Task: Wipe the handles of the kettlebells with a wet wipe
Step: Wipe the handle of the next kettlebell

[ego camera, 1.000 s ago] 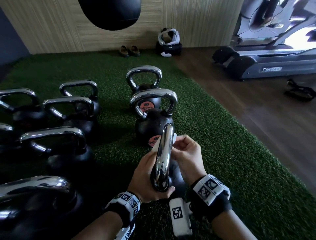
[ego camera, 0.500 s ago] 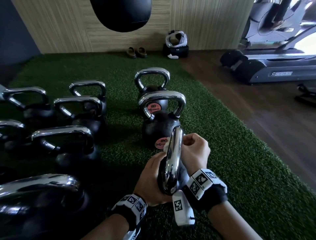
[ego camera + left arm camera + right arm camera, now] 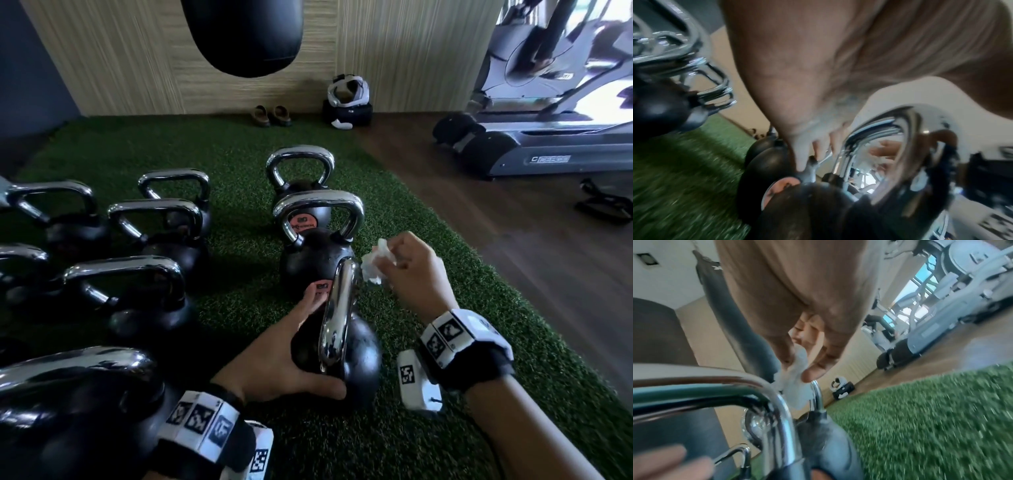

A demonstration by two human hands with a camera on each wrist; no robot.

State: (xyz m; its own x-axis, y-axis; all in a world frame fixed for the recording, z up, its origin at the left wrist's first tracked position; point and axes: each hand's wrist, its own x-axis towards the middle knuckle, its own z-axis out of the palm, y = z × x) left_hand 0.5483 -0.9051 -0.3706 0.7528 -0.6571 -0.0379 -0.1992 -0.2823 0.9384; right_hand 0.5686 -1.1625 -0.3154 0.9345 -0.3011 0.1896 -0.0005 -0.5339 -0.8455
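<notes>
Head view looks down from above; both close wrist views share the kettlebell handle (image 3: 337,308).

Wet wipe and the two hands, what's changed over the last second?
The right hand, pinching the wet wipe, lifted off the chrome handle and now sits just right of it. The left hand slid down from the handle to hold the nearest kettlebell body. That kettlebell and the others on the turf stayed put.

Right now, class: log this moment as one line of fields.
left hand: steadies nearest kettlebell | right hand: pinches wet wipe beside chrome handle | surface: green turf
</notes>
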